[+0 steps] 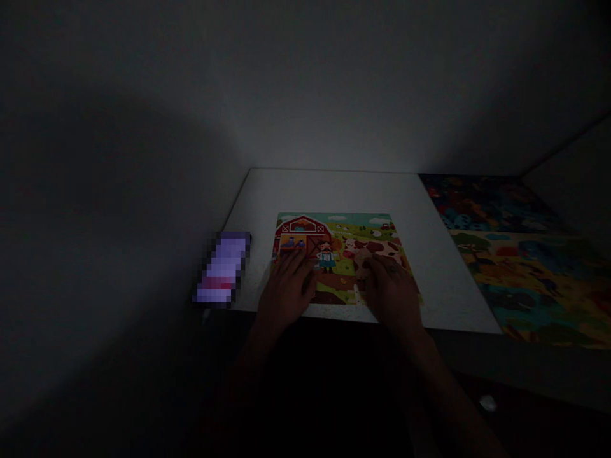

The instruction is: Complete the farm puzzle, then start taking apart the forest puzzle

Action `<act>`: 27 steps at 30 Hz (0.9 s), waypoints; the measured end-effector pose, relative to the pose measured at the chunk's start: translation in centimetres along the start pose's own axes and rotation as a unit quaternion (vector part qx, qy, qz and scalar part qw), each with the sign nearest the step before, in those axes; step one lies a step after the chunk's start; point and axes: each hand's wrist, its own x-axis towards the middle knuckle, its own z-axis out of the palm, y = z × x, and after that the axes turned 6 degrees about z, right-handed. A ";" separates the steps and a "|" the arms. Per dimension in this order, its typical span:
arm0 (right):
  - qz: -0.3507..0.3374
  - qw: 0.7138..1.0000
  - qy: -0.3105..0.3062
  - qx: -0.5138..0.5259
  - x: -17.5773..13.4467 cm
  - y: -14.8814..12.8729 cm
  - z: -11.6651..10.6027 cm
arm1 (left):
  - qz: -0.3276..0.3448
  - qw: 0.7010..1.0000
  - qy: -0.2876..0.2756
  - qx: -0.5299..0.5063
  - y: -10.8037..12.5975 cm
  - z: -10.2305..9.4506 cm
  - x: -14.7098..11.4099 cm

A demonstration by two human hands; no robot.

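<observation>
Left hand (289, 280) is lying open, palm down, fingers stretched over the barn side of a farm picture (341, 232). Right hand (389, 283) is bending its fingers over the cow side; I cannot tell whether they are gripping anything, as the fingertips are merging with a brownish patch. A white sliver (357, 294) is showing beside that hand, near the lower edge.

The picture is lying flat near the front of a white table (334, 191), its surface looking smooth, thin and four-sided; the hands are hiding its lower corners. The tabletop is looking matt, faintly speckled along the front.

To the left, a phone (224, 267) is glowing purple at the table's edge, its screen too blocky to read. To the right, a dark, blue-toned picture (491, 202) and a yellow-green animal picture (544, 280) are lying edge to edge, details sinking into gloom.

Plain pale walls (329, 83) are closing in behind and at both sides. Forearms are fading into blackness below; a small whitish thing (488, 402), unclear, is lying low right.
</observation>
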 end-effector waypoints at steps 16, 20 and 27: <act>0.032 0.997 0.005 0.066 -0.6 0.0 -0.4 | 0.020 1.000 -0.013 0.017 1.0 -0.7 0.6; 0.032 0.997 0.023 0.073 -0.8 -0.1 -0.5 | 0.063 0.996 -0.051 0.020 3.0 0.0 2.9; 0.031 0.995 0.035 0.083 -1.1 -0.2 -0.9 | 0.135 0.988 -0.077 0.010 5.4 2.1 7.1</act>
